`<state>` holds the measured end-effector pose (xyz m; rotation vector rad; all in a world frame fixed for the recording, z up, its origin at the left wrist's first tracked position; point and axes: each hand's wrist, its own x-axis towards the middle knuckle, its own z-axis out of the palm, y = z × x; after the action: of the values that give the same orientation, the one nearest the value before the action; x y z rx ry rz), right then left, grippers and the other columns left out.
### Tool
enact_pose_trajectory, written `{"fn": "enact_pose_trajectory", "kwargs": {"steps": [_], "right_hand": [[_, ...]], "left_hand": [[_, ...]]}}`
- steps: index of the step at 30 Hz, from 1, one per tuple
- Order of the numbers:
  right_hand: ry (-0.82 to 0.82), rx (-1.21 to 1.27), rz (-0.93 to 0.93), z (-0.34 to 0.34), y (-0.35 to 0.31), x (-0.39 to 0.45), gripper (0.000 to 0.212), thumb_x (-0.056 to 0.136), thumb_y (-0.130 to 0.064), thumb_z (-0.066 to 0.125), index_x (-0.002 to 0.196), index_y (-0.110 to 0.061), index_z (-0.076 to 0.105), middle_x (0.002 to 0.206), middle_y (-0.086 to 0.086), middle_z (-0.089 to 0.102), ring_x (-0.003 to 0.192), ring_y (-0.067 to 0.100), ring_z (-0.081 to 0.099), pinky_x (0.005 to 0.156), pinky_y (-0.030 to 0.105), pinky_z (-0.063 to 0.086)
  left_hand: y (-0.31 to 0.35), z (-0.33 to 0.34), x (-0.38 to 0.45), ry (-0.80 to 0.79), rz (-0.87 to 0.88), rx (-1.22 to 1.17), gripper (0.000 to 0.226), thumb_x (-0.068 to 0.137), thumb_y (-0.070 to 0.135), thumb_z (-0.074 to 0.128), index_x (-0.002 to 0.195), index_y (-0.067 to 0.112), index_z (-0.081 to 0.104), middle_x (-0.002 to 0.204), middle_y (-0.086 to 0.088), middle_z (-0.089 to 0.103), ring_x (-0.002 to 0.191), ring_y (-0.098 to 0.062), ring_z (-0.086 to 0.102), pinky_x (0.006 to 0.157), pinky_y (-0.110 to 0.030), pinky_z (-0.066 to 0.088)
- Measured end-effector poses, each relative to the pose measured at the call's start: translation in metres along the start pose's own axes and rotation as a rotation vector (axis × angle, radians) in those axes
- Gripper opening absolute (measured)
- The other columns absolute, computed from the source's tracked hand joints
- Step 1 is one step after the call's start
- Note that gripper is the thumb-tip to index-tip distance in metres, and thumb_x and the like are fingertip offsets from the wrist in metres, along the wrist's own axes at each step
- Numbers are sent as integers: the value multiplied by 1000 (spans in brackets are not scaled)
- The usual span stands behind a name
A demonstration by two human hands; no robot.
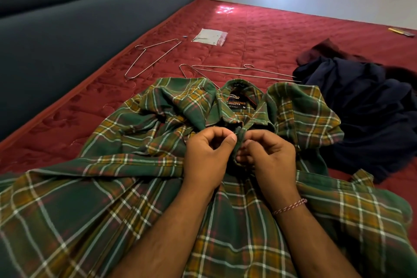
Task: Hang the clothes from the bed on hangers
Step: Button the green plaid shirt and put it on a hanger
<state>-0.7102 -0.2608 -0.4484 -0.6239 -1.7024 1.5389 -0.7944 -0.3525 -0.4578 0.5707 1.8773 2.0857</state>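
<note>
My left hand (206,158) and right hand (269,156) meet on the front placket of the green plaid shirt (126,187), just below its collar (239,106). The fingers (230,141) of my left hand are curled, thumb against forefinger, pinching the placket edge from the left. My right hand's fingers are curled too and pinch the same strip of cloth from the right; whether a button sits between them I cannot tell, since the cloth hides it. A red and white thread band (290,206) circles my right wrist.

The shirt lies spread on the red bed (270,36), collar away from me, its lower part draped towards me under my forearms. Beyond the collar lie two wire hangers (239,72), overlapping, one partly tucked under the shirt's shoulder. A third wire hanger (151,58) rests further beyond the shirt to the left, near the blue headboard (79,29). A small clear packet (211,37) lies past the hangers. To the right of the shirt, touching its sleeve, sits a heap of dark navy clothes (365,101).
</note>
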Motion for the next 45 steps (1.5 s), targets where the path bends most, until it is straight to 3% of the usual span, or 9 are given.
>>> {"fn": "enact_pose_trajectory", "kwargs": {"steps": [3,7,13,19,25,30,37,41,45], "right_hand": [[-14,36,26,0,-1,1,24,94,13,53,83,0,70,67,12,68,56,22,64,56,30,57],[-54,10,13,-3,-2,1,16,92,11,62,85,0,71,67,5,70,56,18,66,56,27,56],[-81,2,29,-5,-2,1,6,90,4,72,84,3,72,65,7,71,56,15,67,55,25,56],[-80,-22,73,-7,-1,2,5,89,3,74,84,3,72,65,8,71,56,14,66,55,26,57],[-83,-179,8,-8,7,4,10,85,-10,82,82,-9,74,69,6,71,61,18,64,58,33,58],[-130,-356,-162,-13,9,5,13,84,-7,81,80,-18,74,70,-4,71,63,8,65,60,25,56],[-410,-9,51,-30,0,14,7,89,3,72,86,-3,71,72,11,71,66,19,70,65,27,59],[-402,-6,105,-29,2,16,5,91,3,70,89,-1,67,72,13,69,64,18,69,63,27,58],[-272,-149,51,-24,3,16,10,91,-7,76,89,-4,67,72,11,69,63,19,68,61,31,57]], "left_hand": [[1,0,1,-9,-20,13,11,91,9,75,81,16,75,76,1,74,67,-4,64,62,-21,53],[1,-1,3,-47,-64,-10,14,90,9,74,78,15,75,72,0,73,65,-7,64,60,-23,53],[-5,-9,6,-125,-138,-34,16,91,12,76,77,19,79,80,-7,77,78,-20,72,76,-42,62],[-3,-7,5,-145,-169,-18,15,93,7,73,84,16,81,84,-10,79,84,-24,75,84,-47,63],[-3,-7,3,-118,-150,-9,15,92,15,76,79,18,83,83,-6,79,88,-24,77,84,-42,62],[-6,-9,8,-166,-197,-35,24,97,6,69,78,18,79,81,0,78,86,-13,72,85,-34,56],[-8,-17,12,-342,-214,-81,20,100,5,64,85,12,76,85,1,76,88,-9,69,83,-25,53],[-10,-18,14,-388,-229,-89,19,101,7,63,87,10,75,86,-6,74,88,-14,68,85,-32,54],[-6,-12,11,-234,-96,89,18,100,12,66,85,18,74,81,7,73,81,-6,66,82,-31,54]]}}
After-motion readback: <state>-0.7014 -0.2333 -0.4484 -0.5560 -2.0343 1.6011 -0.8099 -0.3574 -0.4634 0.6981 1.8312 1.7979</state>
